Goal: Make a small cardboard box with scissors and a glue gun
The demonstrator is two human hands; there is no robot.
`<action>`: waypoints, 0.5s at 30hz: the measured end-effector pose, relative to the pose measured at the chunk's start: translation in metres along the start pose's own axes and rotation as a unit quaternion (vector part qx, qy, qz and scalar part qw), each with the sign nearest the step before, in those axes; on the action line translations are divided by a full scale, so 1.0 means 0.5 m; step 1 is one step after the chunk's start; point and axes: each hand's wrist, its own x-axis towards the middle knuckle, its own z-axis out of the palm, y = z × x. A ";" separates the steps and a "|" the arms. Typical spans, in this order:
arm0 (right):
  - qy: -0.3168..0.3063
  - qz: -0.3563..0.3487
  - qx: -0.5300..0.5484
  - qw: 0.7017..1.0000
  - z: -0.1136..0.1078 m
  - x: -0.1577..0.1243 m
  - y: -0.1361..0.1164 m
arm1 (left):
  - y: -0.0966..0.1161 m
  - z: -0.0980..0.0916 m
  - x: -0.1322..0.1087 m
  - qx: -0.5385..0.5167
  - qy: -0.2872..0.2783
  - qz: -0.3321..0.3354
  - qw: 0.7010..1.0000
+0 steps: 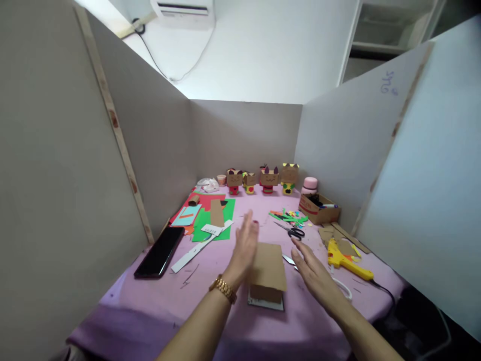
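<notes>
A small brown cardboard box [267, 265] sits near the front of the table, on a white, dark-edged flat piece [266, 304]. My left hand [245, 246] is upright along the box's left side, fingers stretched out; whether it touches the cardboard I cannot tell. On the other side, a gap separates my right hand [311, 271] from the box, its fingers extended and nothing in them. Beneath that hand lie white-handled scissors [343, 288], partly hidden. Black-handled scissors [295, 232] rest just beyond its fingertips.
At right are a yellow glue gun [345, 260] with a cord and an open carton [319, 210]. Paper scraps [289, 216] lie mid-table. A phone [160, 253], white strip [191, 254] and green paper [201, 220] are left. Several cardboard figures [269, 178] stand behind.
</notes>
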 end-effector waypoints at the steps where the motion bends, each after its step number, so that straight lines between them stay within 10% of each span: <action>1: -0.010 -0.014 -0.023 1.000 0.003 0.008 -0.011 | -0.005 -0.014 0.000 -0.034 0.061 -0.014 0.997; 5: -0.088 -0.086 -0.114 0.986 0.052 0.048 -0.059 | -0.050 -0.039 -0.024 -0.136 0.148 -0.070 0.977; 15: -0.163 -0.102 -0.280 0.941 0.105 0.070 -0.050 | -0.103 0.029 -0.073 -0.202 -0.012 -0.106 0.973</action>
